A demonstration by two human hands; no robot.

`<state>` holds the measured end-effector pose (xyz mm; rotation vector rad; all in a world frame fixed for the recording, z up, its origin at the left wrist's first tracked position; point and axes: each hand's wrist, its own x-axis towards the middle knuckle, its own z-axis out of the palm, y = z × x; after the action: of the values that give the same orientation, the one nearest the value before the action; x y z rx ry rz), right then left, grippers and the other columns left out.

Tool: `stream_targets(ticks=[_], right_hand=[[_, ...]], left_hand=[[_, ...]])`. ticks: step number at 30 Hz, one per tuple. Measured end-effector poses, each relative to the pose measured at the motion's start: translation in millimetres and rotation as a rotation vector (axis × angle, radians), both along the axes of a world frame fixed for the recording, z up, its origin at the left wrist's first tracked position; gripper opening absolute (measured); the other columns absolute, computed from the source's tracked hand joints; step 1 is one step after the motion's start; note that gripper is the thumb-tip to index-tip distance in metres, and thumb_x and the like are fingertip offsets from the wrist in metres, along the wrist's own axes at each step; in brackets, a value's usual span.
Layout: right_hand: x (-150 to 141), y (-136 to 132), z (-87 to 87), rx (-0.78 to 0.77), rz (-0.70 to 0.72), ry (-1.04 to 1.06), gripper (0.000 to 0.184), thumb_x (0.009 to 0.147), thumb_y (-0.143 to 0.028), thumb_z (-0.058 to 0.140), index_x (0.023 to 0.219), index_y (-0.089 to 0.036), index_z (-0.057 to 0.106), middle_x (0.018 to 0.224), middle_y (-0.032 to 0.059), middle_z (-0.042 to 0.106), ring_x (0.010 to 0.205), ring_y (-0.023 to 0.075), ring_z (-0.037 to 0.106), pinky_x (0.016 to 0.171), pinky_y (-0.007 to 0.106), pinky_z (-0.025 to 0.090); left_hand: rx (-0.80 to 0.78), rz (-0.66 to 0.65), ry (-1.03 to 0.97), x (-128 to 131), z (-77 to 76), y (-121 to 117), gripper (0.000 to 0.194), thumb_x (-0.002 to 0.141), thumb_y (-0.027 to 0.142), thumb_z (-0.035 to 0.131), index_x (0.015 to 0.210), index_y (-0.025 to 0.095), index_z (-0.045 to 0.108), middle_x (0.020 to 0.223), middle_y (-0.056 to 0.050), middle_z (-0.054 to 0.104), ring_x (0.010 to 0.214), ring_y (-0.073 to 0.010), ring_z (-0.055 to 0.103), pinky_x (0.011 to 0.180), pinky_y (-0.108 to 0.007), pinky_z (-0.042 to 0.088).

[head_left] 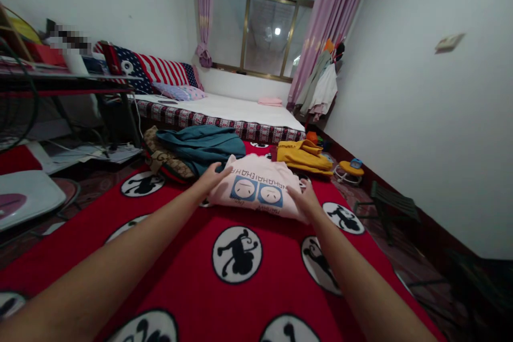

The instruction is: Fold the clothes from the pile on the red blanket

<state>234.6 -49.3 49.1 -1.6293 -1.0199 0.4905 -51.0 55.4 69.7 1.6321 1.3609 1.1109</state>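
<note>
A folded pale pink T-shirt point(256, 184) with two blue face prints lies on the red blanket point(192, 272) with round black-and-white patches. My left hand point(212, 177) rests on the shirt's left edge, fingers stretched flat. On the shirt's right edge my right hand point(302, 199) presses down, fingers extended. Both arms reach forward over the blanket.
A teal garment point(200, 144) and a patterned brown one point(168, 160) lie behind the shirt at left. A yellow garment point(302, 156) lies at right. Beyond are a low mattress point(240, 109), a desk point(60, 83) at left, hanging clothes point(323, 85), and a small green stool point(387, 203).
</note>
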Motion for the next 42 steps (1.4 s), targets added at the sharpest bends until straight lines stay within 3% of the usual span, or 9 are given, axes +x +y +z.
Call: stream_targets(ticks=[5, 9, 12, 19, 26, 31, 34, 37, 42], right_hand=[[-2, -24, -43.1, 0.077, 0.027, -0.195, 0.054, 0.064, -0.036, 0.062, 0.113, -0.011, 0.063, 0.117, 0.0162, 0.066, 0.104, 0.0277, 0.062, 0.096, 0.043, 0.046], [-4, -40, -37.6, 0.14, 0.037, -0.172, 0.048, 0.066, -0.03, 0.058, 0.111, -0.013, 0.068, 0.111, 0.0126, 0.07, 0.1, 0.025, 0.064, 0.091, 0.038, 0.049], [-1, -54, -37.4, 0.105, 0.159, -0.286, 0.034, 0.071, -0.031, 0.056, 0.097, -0.018, 0.073, 0.099, 0.0087, 0.073, 0.094, 0.0241, 0.065, 0.089, 0.038, 0.049], [-3, -10, -13.7, 0.09, 0.086, -0.231, 0.047, 0.065, -0.033, 0.066, 0.109, -0.015, 0.068, 0.115, 0.013, 0.068, 0.107, 0.0286, 0.062, 0.094, 0.043, 0.047], [-21, 6, 5.6, 0.273, -0.039, -0.47, 0.04, 0.074, -0.017, 0.046, 0.106, -0.016, 0.069, 0.118, 0.0112, 0.064, 0.111, 0.0236, 0.057, 0.099, 0.039, 0.042], [-52, 3, 5.8, 0.019, -0.03, -0.909, 0.049, 0.087, -0.025, 0.045, 0.135, -0.018, 0.052, 0.149, 0.0085, 0.04, 0.136, 0.0253, 0.033, 0.112, 0.042, 0.025], [-62, 24, -1.5, -0.218, 0.081, -0.957, 0.049, 0.095, -0.035, 0.036, 0.143, -0.026, 0.042, 0.154, 0.0049, 0.032, 0.143, 0.0269, 0.019, 0.114, 0.051, 0.016], [-59, 41, -14.8, -0.439, 0.129, -0.929, 0.053, 0.096, -0.047, 0.031, 0.146, -0.03, 0.037, 0.156, 0.003, 0.029, 0.145, 0.0311, 0.014, 0.112, 0.058, 0.01], [-48, 48, -26.9, -0.466, 0.142, -0.917, 0.057, 0.096, -0.052, 0.029, 0.148, -0.03, 0.032, 0.157, 0.0018, 0.025, 0.146, 0.0296, 0.012, 0.113, 0.057, 0.007]], left_hand=[[0.148, -0.005, 0.085, -2, -56.2, -38, 0.065, 0.066, 0.042, 0.071, 0.124, 0.015, 0.057, 0.122, -0.013, 0.064, 0.109, -0.0288, 0.061, 0.093, -0.037, 0.048], [0.345, -0.037, 0.044, -16, -50.2, -80, 0.037, 0.075, 0.042, 0.063, 0.104, 0.019, 0.068, 0.11, -0.006, 0.07, 0.1, -0.0227, 0.064, 0.09, -0.031, 0.049], [0.272, -0.173, 0.189, -32, -39.6, -94, 0.027, 0.076, 0.043, 0.061, 0.09, 0.022, 0.072, 0.09, -0.002, 0.073, 0.083, -0.0201, 0.066, 0.078, -0.028, 0.051], [0.071, -0.11, 0.068, -12, -17.4, -39, 0.059, 0.069, 0.041, 0.067, 0.119, 0.011, 0.062, 0.105, -0.012, 0.07, 0.091, -0.0254, 0.066, 0.078, -0.033, 0.052], [0.645, -0.008, 0.565, 17, -0.5, -58, 0.024, 0.088, 0.023, 0.05, 0.097, 0.023, 0.072, 0.116, -0.011, 0.062, 0.108, -0.028, 0.057, 0.094, -0.044, 0.043], [0.701, -0.058, 0.728, 50, 13.2, -61, 0.032, 0.088, 0.03, 0.053, 0.116, 0.026, 0.067, 0.144, -0.007, 0.045, 0.135, -0.0291, 0.034, 0.112, -0.047, 0.025], [0.499, -0.188, 0.823, 75, -3.4, -39, 0.043, 0.092, 0.037, 0.044, 0.132, 0.028, 0.056, 0.146, -0.007, 0.044, 0.138, -0.0274, 0.033, 0.115, -0.049, 0.019], [0.341, -0.128, 0.837, 85, -32.8, -20, 0.051, 0.092, 0.042, 0.043, 0.142, 0.033, 0.044, 0.155, -0.007, 0.031, 0.143, -0.0295, 0.023, 0.116, -0.052, 0.013], [0.314, -0.121, 0.8, 81, -52.5, -10, 0.053, 0.092, 0.046, 0.044, 0.144, 0.037, 0.04, 0.157, -0.004, 0.025, 0.145, -0.0299, 0.017, 0.116, -0.052, 0.011]])
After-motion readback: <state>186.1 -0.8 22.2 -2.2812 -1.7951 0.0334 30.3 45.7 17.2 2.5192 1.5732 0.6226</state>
